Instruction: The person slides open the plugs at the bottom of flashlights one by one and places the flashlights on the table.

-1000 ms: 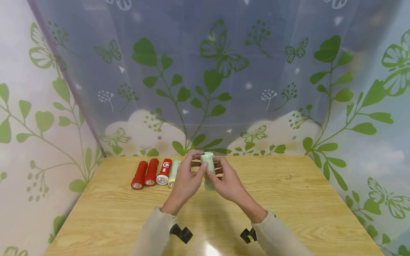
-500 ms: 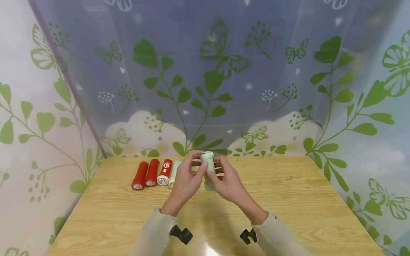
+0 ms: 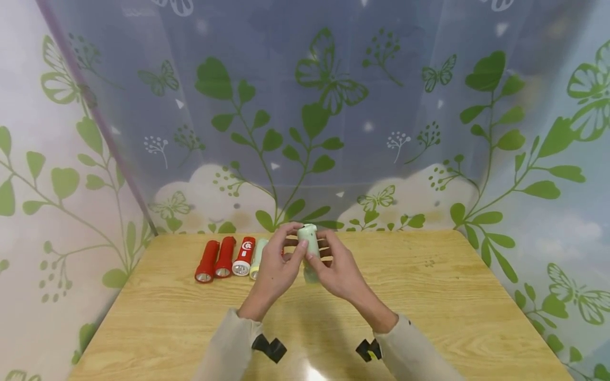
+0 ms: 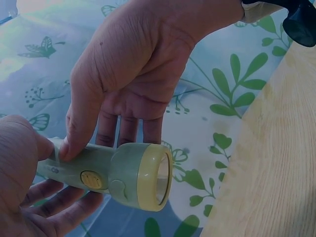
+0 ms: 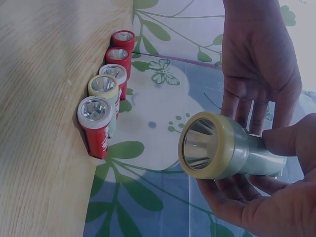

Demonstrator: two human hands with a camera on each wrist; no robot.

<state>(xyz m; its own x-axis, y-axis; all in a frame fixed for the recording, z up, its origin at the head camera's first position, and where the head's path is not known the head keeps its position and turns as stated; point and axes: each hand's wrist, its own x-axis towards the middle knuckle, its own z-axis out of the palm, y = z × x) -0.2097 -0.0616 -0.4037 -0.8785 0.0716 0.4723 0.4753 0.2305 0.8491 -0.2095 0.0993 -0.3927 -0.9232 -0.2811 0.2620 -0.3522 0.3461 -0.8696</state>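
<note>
Both hands hold a light green flashlight (image 3: 310,242) above the table, tail end up in the head view. My left hand (image 3: 278,265) grips it from the left, thumb on the body; my right hand (image 3: 341,269) holds it from the other side, thumb also against the body. In the left wrist view, the flashlight (image 4: 126,170) shows a yellow oval switch and a yellow ring round the lens. The right wrist view shows the flashlight's lens (image 5: 202,145), with no light visible in it. My left hand (image 5: 259,64) appears behind it there.
Left of the hands, a row of flashlights lies on the wooden table (image 3: 429,307): two red ones (image 3: 207,260), a red-and-white one (image 3: 244,256) and a light green one (image 3: 258,259). Another red-and-white flashlight (image 5: 97,121) is mostly behind my left hand. A patterned curtain (image 3: 324,132) surrounds the table.
</note>
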